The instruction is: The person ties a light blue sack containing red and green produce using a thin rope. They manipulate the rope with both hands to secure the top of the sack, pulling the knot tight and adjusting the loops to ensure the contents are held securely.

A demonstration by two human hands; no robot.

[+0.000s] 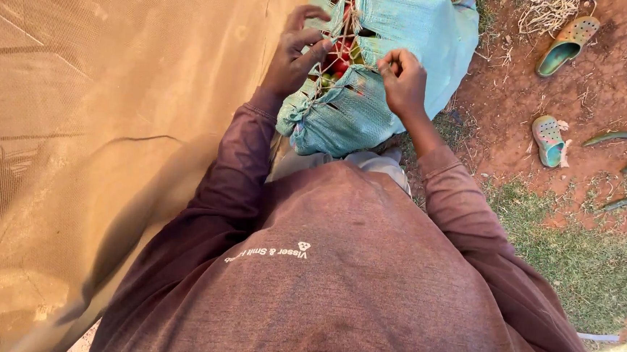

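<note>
Both hands, left hand (296,52) and right hand (403,80), lace teal sack (409,30).

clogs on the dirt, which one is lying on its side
The upper clog, near the dry straw: it is tipped so its teal inside shows. The lower clog sits with its holed top up.

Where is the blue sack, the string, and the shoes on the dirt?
blue sack (417,30): head view, on its woven side right of the laced opening.
string (345,33): head view, on the lacing crossing the opening.
shoes (566,48): head view, on the upper clog; the other lies below it.
</note>
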